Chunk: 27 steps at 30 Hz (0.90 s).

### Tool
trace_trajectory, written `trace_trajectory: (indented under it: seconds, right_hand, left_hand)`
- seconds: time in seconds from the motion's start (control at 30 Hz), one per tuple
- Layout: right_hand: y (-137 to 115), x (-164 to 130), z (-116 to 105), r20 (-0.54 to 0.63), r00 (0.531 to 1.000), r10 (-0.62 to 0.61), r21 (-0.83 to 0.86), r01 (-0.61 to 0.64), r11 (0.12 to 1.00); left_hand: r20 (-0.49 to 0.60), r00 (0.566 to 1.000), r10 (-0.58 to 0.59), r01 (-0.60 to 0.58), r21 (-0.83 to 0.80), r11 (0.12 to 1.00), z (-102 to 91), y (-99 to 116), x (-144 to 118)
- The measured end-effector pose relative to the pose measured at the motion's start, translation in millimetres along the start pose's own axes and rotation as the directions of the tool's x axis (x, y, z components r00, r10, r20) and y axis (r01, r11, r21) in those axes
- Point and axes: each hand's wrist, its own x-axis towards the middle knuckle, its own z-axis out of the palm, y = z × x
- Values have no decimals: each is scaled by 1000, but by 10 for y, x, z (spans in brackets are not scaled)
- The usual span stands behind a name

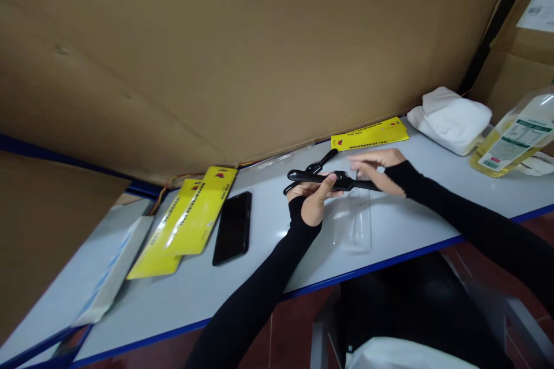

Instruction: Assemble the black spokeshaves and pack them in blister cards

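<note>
Both hands hold the black tool (333,180) above the clear tray (355,220): left hand (312,199) grip closed on it, right hand (375,168) fingers loosely around its end. I judge seating comes next; needs alignment.

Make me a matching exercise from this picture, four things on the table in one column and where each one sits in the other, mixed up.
Things:
1. black tool
2. phone
3. oil bottle
4. clear plastic tray

Places:
A. far right of the table, beside the white cloth
B. lying flat just right of the stacked yellow cards
C. held between the left hand and right hand
D. on the table under the hands

Pairs: 1-C, 2-B, 3-A, 4-D
</note>
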Motion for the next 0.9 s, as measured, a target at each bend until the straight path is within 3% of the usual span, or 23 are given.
trace_trajectory:
  seconds: [0.07, 0.1, 0.17, 0.23, 0.3, 0.43, 0.57, 0.67, 0.73, 0.8, 0.9]
  right_hand:
    - [191, 120, -247, 10, 999, 39, -158, -37, 987]
    - [297, 176, -378, -8, 999, 51, -292, -51, 955]
    - [496, 264, -593, 66, 992, 107, -491, -61, 869]
    - [650, 312, -684, 131, 973, 190, -556, -86, 827]
    - [755, 335, -647, 148, 963, 227, -576, -102, 811]
    - [872, 365, -463, 191, 969, 159, -552, -28, 833]
    - [844, 362, -450, 173, 977, 123, -544, -9, 839]
    - [641, 291, -436, 91, 996, -4, -424, 43, 904]
    - [427, 218, -356, -6, 983, -182, -235, 175, 956]
    - [209, 148, -233, -82, 941, -327, -98, 319, 943]
    - [3, 84, -58, -105, 845, -524, -135, 510, 850]
  left_hand:
    - [-19, 1000, 11, -11, 4, 1000, 0, 30, 1]
    - [-28, 1000, 12, -12, 12, 1000, -2, 44, 3]
    - [-42, 999, 10, -8, 32, 999, -8, 66, 8]
    - [-43, 999, 14, -12, 41, 999, -14, 79, 12]
    - [-24, 1000, 16, -15, 40, 999, -19, 85, 15]
    - [15, 1000, 14, -14, 23, 1000, -26, 77, 23]
    - [35, 999, 13, -14, 9, 1000, -27, 47, 20]
    - [34, 999, 18, -19, 23, 1000, -26, 14, 12]
    - [34, 999, 10, -11, 28, 1000, -25, -10, 10]
    - [44, 999, -3, 2, 27, 1000, -21, -28, 9]
    - [69, 998, -7, 5, 32, 999, -6, -42, -3]
